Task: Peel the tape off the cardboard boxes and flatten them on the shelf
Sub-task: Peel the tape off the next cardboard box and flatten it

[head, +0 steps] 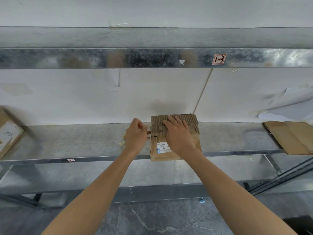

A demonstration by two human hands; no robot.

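A small brown cardboard box (176,155) lies flat on the metal shelf (76,141), its far part torn so the ribbed corrugation shows, with a white label near its front. My right hand (178,134) presses flat on top of it, fingers spread and straight. My left hand (136,134) is at the box's left edge and pinches a strip of clear tape (147,128) that runs from the box.
A flattened cardboard piece (293,136) lies on the shelf at the right. Another box with a white label (8,133) sits at the far left. A scrap of crumpled tape (122,141) lies left of my left hand. An upper shelf beam (152,58) runs overhead. Torn white paper (288,106) hangs on the wall.
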